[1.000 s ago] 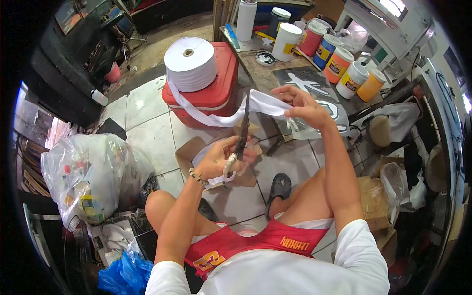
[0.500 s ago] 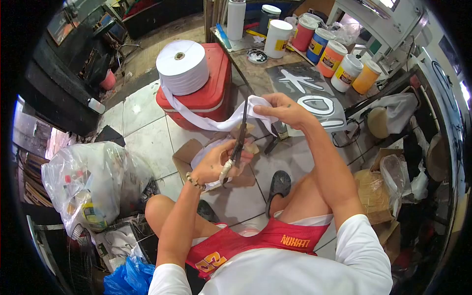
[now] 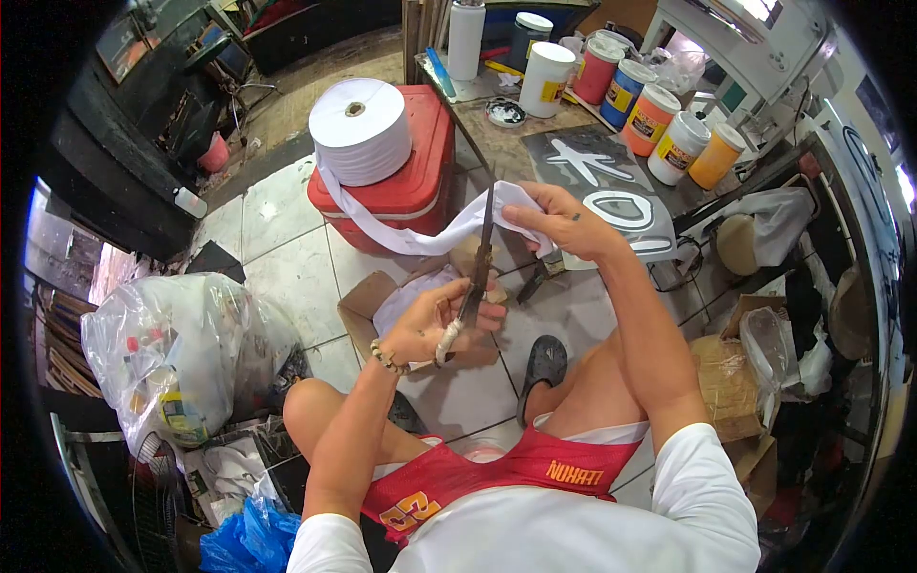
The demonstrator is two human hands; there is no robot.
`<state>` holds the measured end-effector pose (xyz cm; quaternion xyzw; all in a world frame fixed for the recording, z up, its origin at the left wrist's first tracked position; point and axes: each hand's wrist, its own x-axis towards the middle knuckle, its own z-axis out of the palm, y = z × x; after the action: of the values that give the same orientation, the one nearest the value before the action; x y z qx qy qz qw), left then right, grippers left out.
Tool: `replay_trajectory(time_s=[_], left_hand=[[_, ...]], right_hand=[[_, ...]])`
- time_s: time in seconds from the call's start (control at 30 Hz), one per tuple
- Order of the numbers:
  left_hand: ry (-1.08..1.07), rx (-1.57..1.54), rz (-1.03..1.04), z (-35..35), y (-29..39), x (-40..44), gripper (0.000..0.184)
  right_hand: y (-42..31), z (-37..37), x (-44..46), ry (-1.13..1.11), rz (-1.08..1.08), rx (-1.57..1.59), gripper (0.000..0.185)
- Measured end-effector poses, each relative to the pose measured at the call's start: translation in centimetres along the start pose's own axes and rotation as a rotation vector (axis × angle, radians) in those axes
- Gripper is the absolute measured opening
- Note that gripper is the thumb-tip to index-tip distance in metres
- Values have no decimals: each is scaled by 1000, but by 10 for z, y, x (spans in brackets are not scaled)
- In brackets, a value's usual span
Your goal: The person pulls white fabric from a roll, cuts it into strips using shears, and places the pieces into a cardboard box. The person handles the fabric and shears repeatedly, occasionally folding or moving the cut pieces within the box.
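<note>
The roll (image 3: 360, 138) stood on the cooler (image 3: 432, 143), beside the worktop (image 3: 468, 116), which carried jars (image 3: 657, 119) in a row; its strip (image 3: 406, 239) hung in a curve above the tiled floor (image 3: 282, 263) and met the scissors (image 3: 486, 234). The left hand (image 3: 435, 320) was clamped on the scissors; the right hand (image 3: 564, 222) was pinched on the strip near the worktop's edge. Floor tiles showed between cooler and bag (image 3: 181, 349).

The thick white fabric roll (image 3: 359, 148) is set on the red plastic cooler (image 3: 432, 143); the open brown cardboard box (image 3: 361, 304) is placed nearer, the bulging clear plastic bag (image 3: 181, 349) to its left.
</note>
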<state>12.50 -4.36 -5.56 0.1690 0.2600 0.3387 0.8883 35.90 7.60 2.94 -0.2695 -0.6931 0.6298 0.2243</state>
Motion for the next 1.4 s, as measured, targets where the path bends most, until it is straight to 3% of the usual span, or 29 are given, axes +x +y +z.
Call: replay_trajectory(time_s=[0.07, 0.1, 0.13, 0.17, 0.2, 0.27, 0.3, 0.37, 0.57, 0.63, 0.7, 0.93, 1.0, 1.1, 1.17, 1.2, 1.27, 1.4], left_hand=[[-34, 488, 249, 5, -7, -4, 45], [-34, 489, 249, 7, -4, -5, 45], [-62, 263, 124, 9, 1, -7, 45], [-88, 37, -1, 11, 4, -7, 45], [-89, 36, -1, 13, 5, -7, 45], [-58, -20, -37, 16, 7, -7, 63], [-58, -20, -37, 17, 4, -9, 63], [-162, 672, 334, 17, -3, -13, 72], [-153, 669, 485, 16, -2, -16, 93], [-170, 687, 484, 15, -1, -16, 93], [-185, 704, 485, 13, -1, -16, 93], [-90, 591, 305, 16, 1, -18, 91], [-85, 612, 305, 13, 1, -17, 89], [-143, 683, 408, 5, -2, -12, 84], [-159, 632, 597, 10, -5, -8, 82], [-160, 634, 595, 8, -4, -8, 82], [-140, 442, 307, 0, 1, -8, 79], [-86, 550, 268, 8, 4, -16, 77]], right_hand=[[-1, 4, 0, 88, -78, -26, 31], [-2, 6, 0, 176, -156, -52, 34], [-5, 5, -1, 177, -156, -52, 34], [-10, 5, -2, 77, -130, 68, 36], [-12, 5, -3, -25, -103, 189, 38], [-7, 9, 2, -23, -153, 164, 37], [-3, 10, 4, -20, -203, 140, 37], [7, 8, 4, -54, -145, 149, 39], [6, 16, 4, -148, -37, 144, 38], [8, 16, 6, -152, -16, 153, 38], [14, 16, 10, -84, -155, 123, 30], [10, 18, 6, -28, -123, 269, 32], [15, 13, 7, 0, -116, 75, 29], [20, 21, 11, -5, -85, -109, 25], [14, 25, 9, -17, -42, -98, 24], [8, 27, 8, -33, 0, -88, 23], [11, 26, 10, -23, -18, -75, 22], [29, 16, 14, 39, -138, -154, 21]])
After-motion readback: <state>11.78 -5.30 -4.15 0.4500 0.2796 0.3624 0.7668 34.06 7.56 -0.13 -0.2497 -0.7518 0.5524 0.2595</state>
